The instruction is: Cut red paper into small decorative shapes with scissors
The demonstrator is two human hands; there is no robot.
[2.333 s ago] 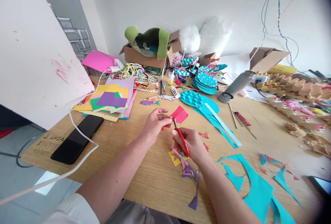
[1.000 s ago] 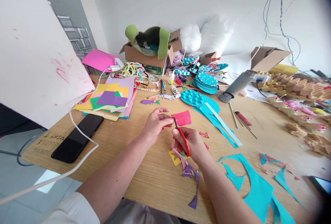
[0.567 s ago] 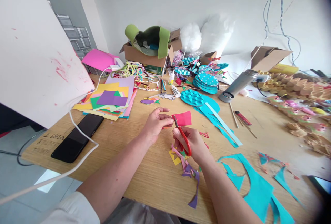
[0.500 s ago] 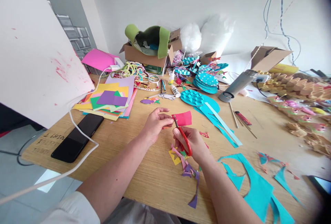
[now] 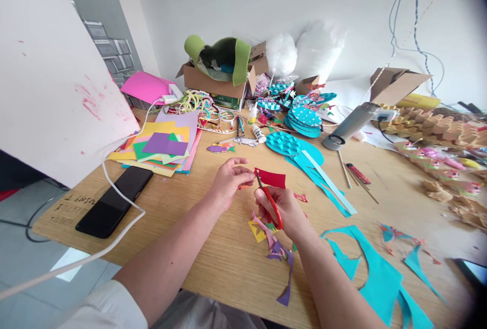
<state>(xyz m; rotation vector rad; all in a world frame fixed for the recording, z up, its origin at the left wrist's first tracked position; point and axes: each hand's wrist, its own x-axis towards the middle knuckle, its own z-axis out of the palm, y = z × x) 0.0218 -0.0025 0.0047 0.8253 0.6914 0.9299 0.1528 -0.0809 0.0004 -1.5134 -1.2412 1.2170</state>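
A pair of red-handled scissors is gripped in my right hand, its blades pointing up and away from me. The blades lie at the left end of a small piece of red paper. My left hand pinches that same end between thumb and fingers, its other fingers loosely curled. Below the hands lie paper scraps: a yellow piece with a cut-out shape and a curled purple strip. A small red scrap rests to the right of the paper.
Left of my hands are stacked coloured sheets and a black phone, crossed by a white cable. Teal offcuts lie at the right, with a metal flask farther back. A paper fish lies ahead.
The red paper has tilted and its free end has dropped slightly to the right, looking darker now. Both hands and the scissors stay almost in place.
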